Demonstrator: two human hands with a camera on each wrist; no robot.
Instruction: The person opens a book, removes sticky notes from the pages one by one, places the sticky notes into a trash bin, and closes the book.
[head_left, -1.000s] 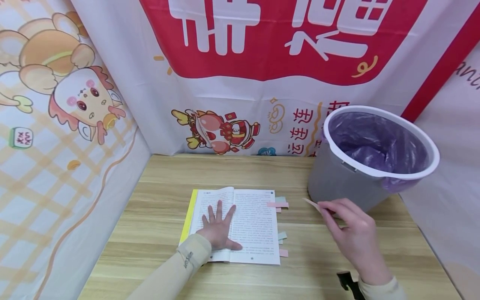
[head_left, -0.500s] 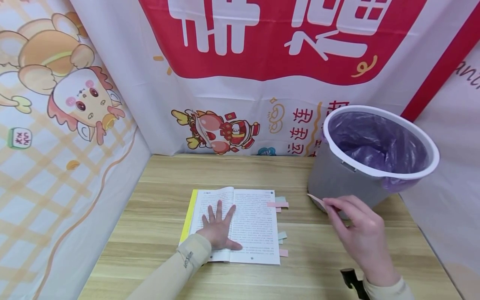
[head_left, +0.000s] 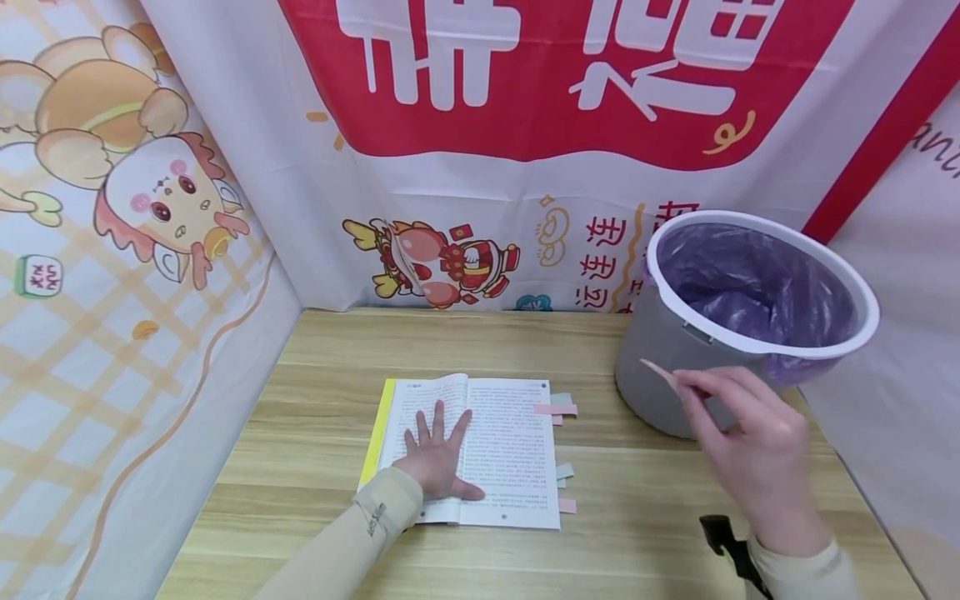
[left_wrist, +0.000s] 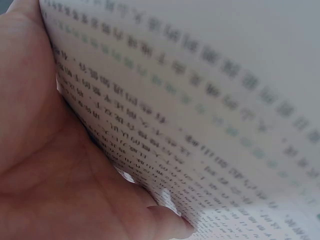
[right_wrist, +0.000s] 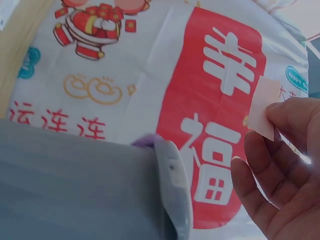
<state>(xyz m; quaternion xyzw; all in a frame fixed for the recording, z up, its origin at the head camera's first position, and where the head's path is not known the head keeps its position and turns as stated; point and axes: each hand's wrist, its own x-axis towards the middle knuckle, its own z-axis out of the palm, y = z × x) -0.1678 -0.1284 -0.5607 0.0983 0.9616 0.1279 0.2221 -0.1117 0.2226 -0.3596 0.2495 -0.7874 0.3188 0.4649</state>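
An open book (head_left: 510,450) with printed pages lies on the table, its yellow cover edge showing at the left. My left hand (head_left: 435,467) rests on it with fingers spread, across the left page and the fold; the left wrist view shows the palm close against the printed page (left_wrist: 200,110). Between thumb and index finger my right hand (head_left: 753,442) pinches a small pale pink sticky tab (right_wrist: 263,107), held in the air in front of the grey trash can (head_left: 656,375). Pink and green sticky tabs (head_left: 564,473) stick out from the book's right edge.
The trash can has a white rim (head_left: 765,343) and a purple bag liner (head_left: 757,283), and stands at the table's back right. Printed cloths hang behind and at both sides of the wooden table (head_left: 420,342).
My right hand has moved right and up toward the trash can, carrying the pinched sticky tab. The left hand and the book have stayed in place.
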